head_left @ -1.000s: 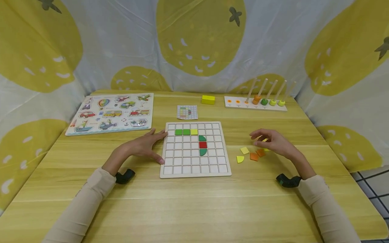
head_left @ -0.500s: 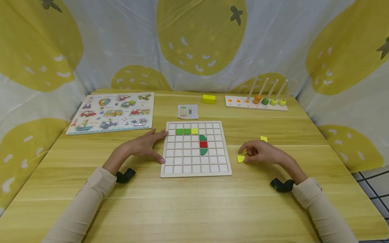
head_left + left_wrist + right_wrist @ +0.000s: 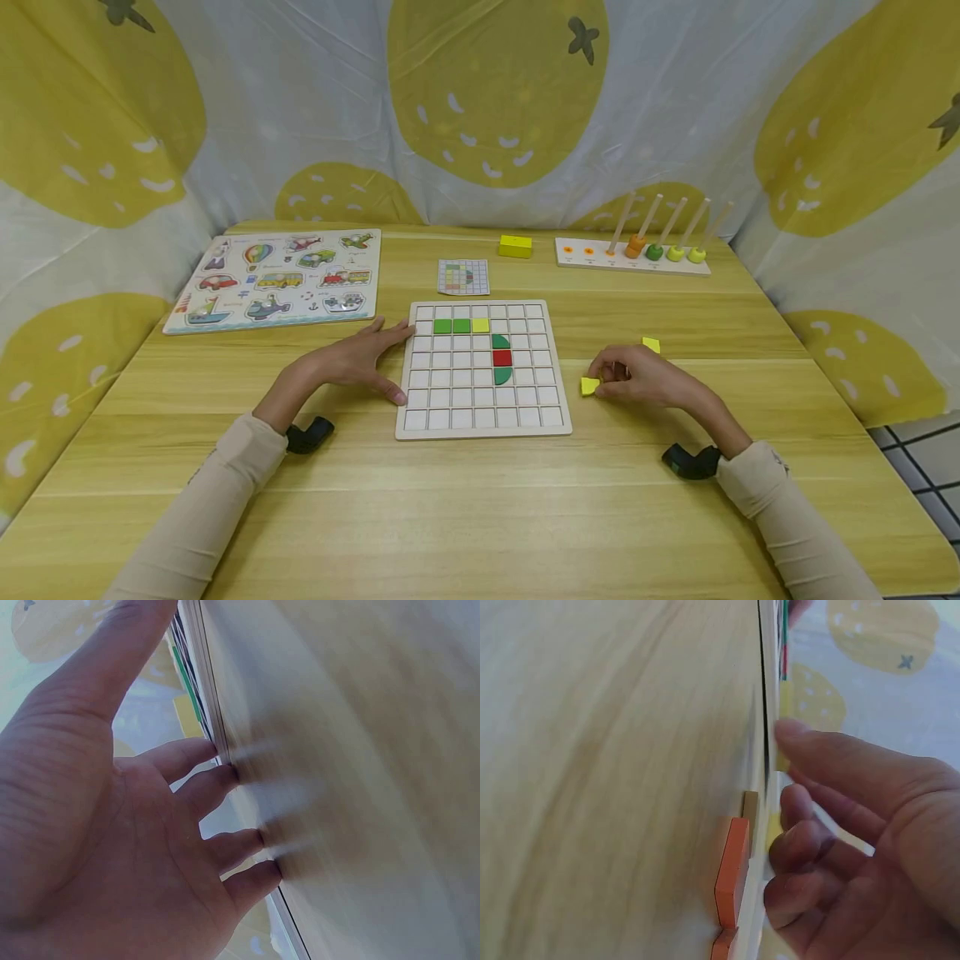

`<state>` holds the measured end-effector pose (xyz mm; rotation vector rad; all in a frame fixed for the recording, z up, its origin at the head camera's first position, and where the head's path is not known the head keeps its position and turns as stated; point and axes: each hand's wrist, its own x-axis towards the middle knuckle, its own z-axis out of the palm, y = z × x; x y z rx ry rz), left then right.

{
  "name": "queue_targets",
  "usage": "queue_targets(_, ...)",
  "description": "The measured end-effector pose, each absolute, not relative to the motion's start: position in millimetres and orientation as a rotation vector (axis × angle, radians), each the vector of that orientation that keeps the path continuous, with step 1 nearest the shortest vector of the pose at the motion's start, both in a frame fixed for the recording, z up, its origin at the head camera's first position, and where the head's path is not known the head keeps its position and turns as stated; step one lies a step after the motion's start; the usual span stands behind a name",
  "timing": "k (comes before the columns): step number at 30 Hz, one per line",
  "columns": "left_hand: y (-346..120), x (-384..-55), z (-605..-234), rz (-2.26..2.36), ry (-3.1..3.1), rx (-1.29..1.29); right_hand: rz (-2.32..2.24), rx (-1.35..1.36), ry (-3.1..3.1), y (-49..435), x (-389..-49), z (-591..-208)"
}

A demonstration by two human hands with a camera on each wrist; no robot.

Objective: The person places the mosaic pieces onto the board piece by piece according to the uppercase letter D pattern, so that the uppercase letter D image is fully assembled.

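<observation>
A white square grid board [image 3: 442, 423] lies on the wooden table, with two green squares [image 3: 452, 326], a yellow square [image 3: 480, 325], a red square [image 3: 502, 357] and two dark green quarter-round tiles [image 3: 502, 376] in its cells. Along its left edge, my left hand [image 3: 360, 358] rests with thumb and fingers spread, touching the rim. Right of the board, my right hand [image 3: 641, 377] pinches a yellow quarter-round tile [image 3: 588, 387], which looks tilted. Beneath that hand, orange tiles [image 3: 733, 874] show in the right wrist view. Behind it lies another yellow tile [image 3: 651, 343].
A small pattern card [image 3: 462, 277] lies behind the board. At the back left is a vehicle puzzle [image 3: 277, 283]. A yellow block [image 3: 515, 246] and a peg stand with coloured beads [image 3: 633, 257] are at the back, before a patterned curtain [image 3: 300, 108].
My right hand has moved left and nearer, from above the loose tiles to the yellow quarter-round tile, and now grips it. That tile has shifted slightly and tilted. My left hand stays put.
</observation>
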<state>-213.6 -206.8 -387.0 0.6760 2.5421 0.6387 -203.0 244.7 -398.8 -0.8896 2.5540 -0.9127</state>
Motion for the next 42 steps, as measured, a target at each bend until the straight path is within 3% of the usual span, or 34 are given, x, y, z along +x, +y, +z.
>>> queue_targets(19, -206, -213, -386, 0.627, 2.541, 0.681, -1.002, -0.931, 2.51, 192, -216, -390)
queue_targets(42, -207, -213, -386, 0.631, 2.539, 0.681, -0.958, -1.213, 2.373, 124, -214, -393)
